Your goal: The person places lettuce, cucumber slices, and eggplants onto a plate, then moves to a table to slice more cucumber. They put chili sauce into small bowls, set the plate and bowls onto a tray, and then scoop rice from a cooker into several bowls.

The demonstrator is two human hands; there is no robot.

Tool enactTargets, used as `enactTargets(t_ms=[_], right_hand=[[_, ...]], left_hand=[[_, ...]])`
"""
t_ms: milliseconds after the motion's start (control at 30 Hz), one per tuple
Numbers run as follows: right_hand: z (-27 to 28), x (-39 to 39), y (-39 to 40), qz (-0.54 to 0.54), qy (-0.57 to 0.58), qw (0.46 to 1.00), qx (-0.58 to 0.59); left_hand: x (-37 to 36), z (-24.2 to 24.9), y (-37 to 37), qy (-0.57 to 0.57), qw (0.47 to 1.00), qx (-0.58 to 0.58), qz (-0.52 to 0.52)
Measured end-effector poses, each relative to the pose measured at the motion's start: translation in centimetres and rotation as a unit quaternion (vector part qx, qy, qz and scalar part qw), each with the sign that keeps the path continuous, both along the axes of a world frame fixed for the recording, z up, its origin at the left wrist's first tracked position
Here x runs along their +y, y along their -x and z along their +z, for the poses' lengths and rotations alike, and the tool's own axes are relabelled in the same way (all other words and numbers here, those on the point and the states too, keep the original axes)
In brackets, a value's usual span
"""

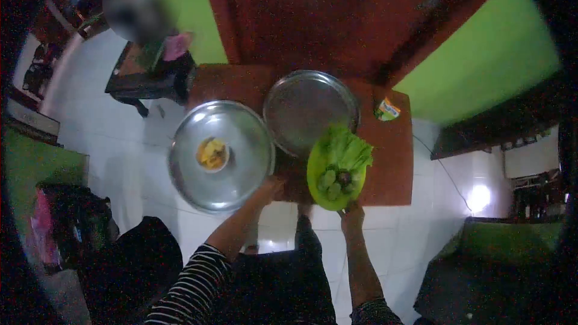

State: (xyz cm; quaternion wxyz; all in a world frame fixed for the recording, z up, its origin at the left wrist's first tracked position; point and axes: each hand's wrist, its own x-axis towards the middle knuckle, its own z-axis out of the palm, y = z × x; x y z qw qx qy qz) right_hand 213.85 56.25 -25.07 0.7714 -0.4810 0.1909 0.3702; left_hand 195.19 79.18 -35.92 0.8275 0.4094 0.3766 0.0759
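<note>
Right hand [352, 212] pinching green plate [315, 171] at its 5 o'clock; lettuce [349, 150] at 1, green slices [329, 184] at 7. Left hand [272, 189] by left tray's [247, 168] 4 o'clock rim, can't tell grip. Bowl [213, 155] at tray's 9.

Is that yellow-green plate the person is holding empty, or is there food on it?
There is food on it: the yellow-green plate in the right hand bears leafy lettuce and round green slices.
</note>
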Motion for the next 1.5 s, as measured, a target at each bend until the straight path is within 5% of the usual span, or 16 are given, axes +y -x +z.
enactTargets(t_ms=[33, 133, 300, 400, 800, 867, 900, 1000, 1167, 1333, 1433, 1500], right_hand=[[-4.4, -0.2, -1.2, 0.086, 0.054, 0.981, -0.167], [-14.4, -1.5, -2.7, 0.295, 0.222, 0.782, -0.502], [-22.6, 6.2, -15.0, 0.240, 0.158, 0.912, -0.292], [-24.7, 8.2, -17.4, 0.210, 0.138, 0.935, -0.249], [-27.4, 15.2, -21.6, 0.248, 0.122, 0.939, -0.206], [-29.3, 15.5, -23.7, 0.316, 0.157, 0.901, -0.251], [-31.9, 14.7, -25.5, 0.392, 0.219, 0.825, -0.343], [-35.2, 10.0, -24.3, 0.189, -0.037, 0.980, -0.059], [-33.7, 6.7, -21.5, 0.221, 0.031, 0.973, -0.048], [-29.6, 6.5, -19.4, 0.311, 0.008, 0.948, -0.061], [-29.1, 6.9, -18.6, 0.313, 0.055, 0.942, -0.110], [-28.3, 7.2, -18.0, 0.316, 0.073, 0.936, -0.137]], left_hand=[[0.3, -2.4, -0.7, 0.021, 0.999, 0.002, 0.033], [1.2, -7.4, -3.0, 0.071, 0.990, 0.017, 0.120], [3.0, -13.9, -10.9, 0.137, 0.962, 0.035, 0.234], [2.5, -15.4, -10.7, 0.166, 0.950, 0.040, 0.262], [-7.8, -16.4, -12.6, 0.247, 0.881, 0.073, 0.398], [-9.8, -15.6, -14.0, 0.250, 0.864, 0.091, 0.426], [-11.1, -15.3, -14.6, 0.253, 0.855, 0.100, 0.441], [-15.2, -13.8, -13.9, 0.255, 0.835, 0.125, 0.472], [-19.5, -10.5, -11.4, 0.242, 0.842, 0.152, 0.457], [-19.9, -11.1, -9.2, 0.249, 0.894, 0.190, 0.321], [-20.0, -10.9, -7.5, 0.304, 0.860, 0.192, 0.363], [-22.3, -11.5, -5.1, 0.084, 0.929, 0.100, 0.346]])
